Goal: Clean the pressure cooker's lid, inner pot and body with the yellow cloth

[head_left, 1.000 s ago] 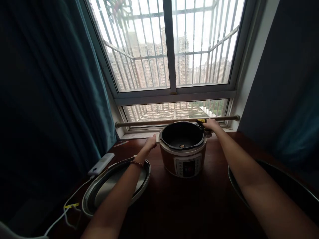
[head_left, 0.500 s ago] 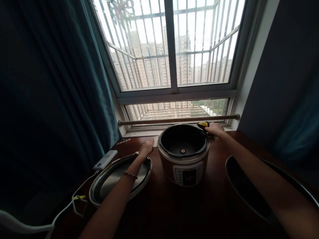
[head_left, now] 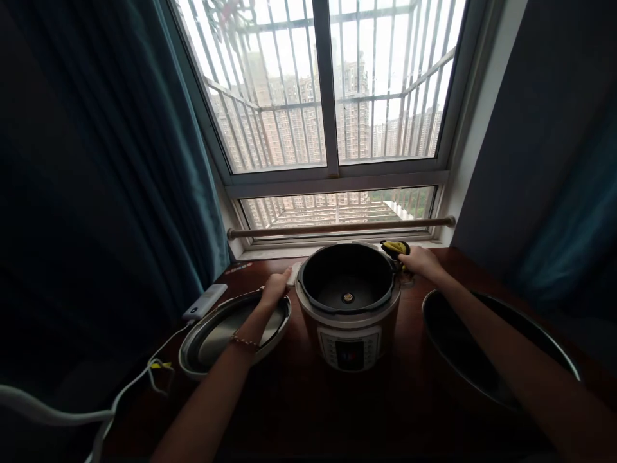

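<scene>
An electric pressure cooker [head_left: 308, 321] stands lidless on the table, its front panel facing me. Inside it is a dark, hollow interior with a small round piece at the bottom centre. At its left side, my left hand [head_left: 276, 287] is closed at the white side handle [head_left: 294, 274], thumb on top; the fingers underneath are hidden. My right hand [head_left: 420, 260] grips a yellow and black cloth [head_left: 396, 248] by the cooker's right rear rim. Below my left forearm lies the upturned round lid [head_left: 216, 344]. A dark inner pot [head_left: 463, 334] sits under my right forearm.
A white power strip [head_left: 206, 302] with a white cable [head_left: 130, 386] lies at the table's left edge. Behind the cooker are a rail [head_left: 337, 228] and a barred window. Blue curtains [head_left: 187, 161] hang on the left.
The cooker appears slightly nearer and a little left in view. My left hand has moved slightly left and down, while my right hand stays by the rim with the cloth. The view has shifted slightly.
</scene>
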A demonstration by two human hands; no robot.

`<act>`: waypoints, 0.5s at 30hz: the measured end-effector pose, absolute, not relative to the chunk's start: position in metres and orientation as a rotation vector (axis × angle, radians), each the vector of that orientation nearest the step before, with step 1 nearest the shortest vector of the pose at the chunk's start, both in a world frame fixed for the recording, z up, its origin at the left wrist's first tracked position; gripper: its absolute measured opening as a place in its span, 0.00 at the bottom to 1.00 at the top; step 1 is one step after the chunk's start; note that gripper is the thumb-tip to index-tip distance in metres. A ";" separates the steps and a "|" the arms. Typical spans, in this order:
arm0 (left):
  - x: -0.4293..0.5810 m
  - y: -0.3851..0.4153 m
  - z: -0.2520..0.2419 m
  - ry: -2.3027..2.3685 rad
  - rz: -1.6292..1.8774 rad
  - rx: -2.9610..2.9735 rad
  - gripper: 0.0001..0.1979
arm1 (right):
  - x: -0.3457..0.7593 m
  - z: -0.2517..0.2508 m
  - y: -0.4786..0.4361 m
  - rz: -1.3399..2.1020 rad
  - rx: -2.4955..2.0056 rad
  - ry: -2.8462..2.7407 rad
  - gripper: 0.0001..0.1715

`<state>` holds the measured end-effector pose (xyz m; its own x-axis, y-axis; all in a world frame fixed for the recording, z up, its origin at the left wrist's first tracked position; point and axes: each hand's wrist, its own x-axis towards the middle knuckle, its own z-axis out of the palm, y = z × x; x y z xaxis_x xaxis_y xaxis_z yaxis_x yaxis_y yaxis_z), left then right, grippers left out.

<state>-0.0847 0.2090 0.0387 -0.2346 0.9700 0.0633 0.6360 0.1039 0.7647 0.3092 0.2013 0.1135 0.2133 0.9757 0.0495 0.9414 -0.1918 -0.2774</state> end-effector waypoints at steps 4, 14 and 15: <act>-0.090 0.202 0.038 1.984 0.951 1.572 0.31 | 0.301 0.113 0.194 0.188 -2.266 -1.780 0.27; -0.086 0.186 0.050 1.986 0.879 1.658 0.32 | 0.313 0.110 0.196 0.283 -2.197 -1.735 0.27; -0.086 0.182 0.052 1.992 0.872 1.670 0.32 | 0.312 0.109 0.197 0.298 -2.182 -1.726 0.27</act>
